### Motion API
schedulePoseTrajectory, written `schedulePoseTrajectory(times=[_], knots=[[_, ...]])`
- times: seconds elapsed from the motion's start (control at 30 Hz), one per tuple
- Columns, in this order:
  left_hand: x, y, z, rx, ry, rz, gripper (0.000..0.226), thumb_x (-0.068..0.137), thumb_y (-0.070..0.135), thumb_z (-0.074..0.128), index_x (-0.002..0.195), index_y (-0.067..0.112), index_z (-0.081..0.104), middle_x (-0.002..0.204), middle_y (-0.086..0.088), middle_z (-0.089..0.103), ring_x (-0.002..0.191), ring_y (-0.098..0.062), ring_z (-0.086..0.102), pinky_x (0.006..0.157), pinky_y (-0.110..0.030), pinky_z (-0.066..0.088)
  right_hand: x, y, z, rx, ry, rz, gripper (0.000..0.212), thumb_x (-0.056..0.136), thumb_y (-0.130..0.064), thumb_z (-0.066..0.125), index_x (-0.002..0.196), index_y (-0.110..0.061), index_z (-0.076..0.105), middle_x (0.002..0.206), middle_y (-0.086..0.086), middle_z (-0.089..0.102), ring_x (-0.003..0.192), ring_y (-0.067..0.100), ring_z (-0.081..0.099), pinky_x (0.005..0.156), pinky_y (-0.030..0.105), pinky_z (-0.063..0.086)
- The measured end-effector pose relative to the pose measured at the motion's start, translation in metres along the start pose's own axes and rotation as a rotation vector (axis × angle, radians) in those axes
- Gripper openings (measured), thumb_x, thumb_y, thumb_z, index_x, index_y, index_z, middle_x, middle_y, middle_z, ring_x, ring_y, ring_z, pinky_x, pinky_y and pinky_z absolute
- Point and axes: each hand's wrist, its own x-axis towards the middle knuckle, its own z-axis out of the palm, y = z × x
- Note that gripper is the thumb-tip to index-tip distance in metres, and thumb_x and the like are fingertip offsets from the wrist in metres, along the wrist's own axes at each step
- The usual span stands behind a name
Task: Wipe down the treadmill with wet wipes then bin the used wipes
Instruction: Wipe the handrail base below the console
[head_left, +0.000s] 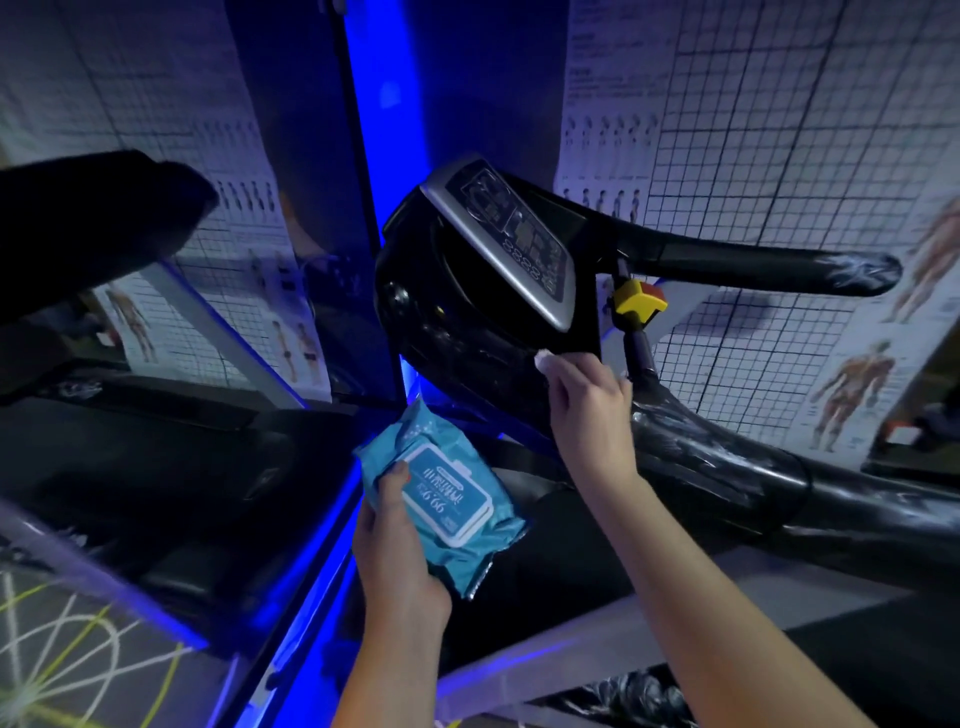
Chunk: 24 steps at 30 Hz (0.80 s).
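Observation:
The black treadmill console (457, 322) carries a silver-framed control panel (514, 239) and stands in the middle of the view. My right hand (587, 400) pinches a small white wet wipe (543, 359) and presses it against the console's lower front edge, just below the panel. My left hand (395, 540) grips a blue pack of wet wipes (447, 499) with a white flip lid, held low over the dark treadmill deck. The lid looks closed.
A black handlebar (769, 267) juts right from the console, with a yellow and red safety key (638, 301) beneath it. A second curved handrail (727, 467) runs lower right. Another dark machine (93, 228) stands left. Anatomy posters on wire grids cover the walls. A blue light strip (389, 130) glows behind.

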Motion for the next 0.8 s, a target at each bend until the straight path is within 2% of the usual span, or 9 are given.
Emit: schedulePoseTrajectory(times=[0.23,0.33,0.43,0.57,0.67,0.8], knots=[[0.035,0.03,-0.006,-0.038,0.026,0.041,0.033,0.088,0.032,0.075,0.119,0.019,0.073,0.108,-0.008,0.079,0.095,-0.032,0.076,0.085,-0.054,0.061,-0.035,-0.009,-0.003,-0.13,0.027,-0.179,0.015,0.09,-0.004,0.069,0.099,-0.014,0.076,0.113,-0.003,0.068,0.108,0.016,0.062,0.1,0.036,0.038],[0.046,0.036,-0.008,-0.037,0.017,0.024,0.035,0.086,0.033,0.076,0.118,0.019,0.074,0.108,-0.008,0.079,0.096,-0.034,0.076,0.088,-0.059,0.059,-0.027,-0.024,0.02,-0.163,-0.015,-0.245,0.027,0.089,-0.004,0.067,0.114,-0.01,0.074,0.126,0.002,0.068,0.123,0.02,0.06,0.111,0.041,0.038],[0.054,0.04,-0.011,-0.042,0.016,0.007,0.036,0.085,0.034,0.077,0.117,0.018,0.074,0.107,-0.009,0.079,0.095,-0.034,0.076,0.088,-0.058,0.06,-0.009,-0.038,0.045,-0.168,-0.026,-0.301,0.034,0.093,-0.003,0.056,0.124,-0.006,0.071,0.138,0.006,0.063,0.133,0.022,0.055,0.119,0.044,0.03],[0.063,0.048,-0.013,-0.043,0.016,-0.004,0.035,0.086,0.032,0.077,0.118,0.017,0.074,0.108,-0.011,0.078,0.097,-0.035,0.076,0.087,-0.056,0.059,0.014,-0.057,0.058,-0.158,-0.047,-0.323,0.035,0.097,-0.006,0.048,0.124,-0.007,0.07,0.141,0.004,0.061,0.136,0.021,0.052,0.118,0.04,0.032],[0.075,0.055,-0.017,-0.04,0.001,-0.025,0.034,0.086,0.032,0.076,0.117,0.019,0.075,0.107,-0.009,0.079,0.095,-0.033,0.076,0.083,-0.053,0.06,0.007,-0.055,0.048,-0.179,-0.007,-0.298,0.035,0.094,-0.002,0.057,0.126,-0.01,0.07,0.14,0.002,0.062,0.135,0.017,0.053,0.115,0.038,0.033],[0.089,0.06,-0.018,-0.04,-0.023,-0.047,0.033,0.085,0.031,0.076,0.116,0.021,0.076,0.106,-0.006,0.079,0.093,-0.031,0.076,0.084,-0.052,0.061,-0.027,-0.017,0.012,-0.227,0.132,-0.079,0.033,0.091,-0.001,0.068,0.122,-0.013,0.073,0.131,0.001,0.068,0.122,0.017,0.064,0.106,0.041,0.041]])
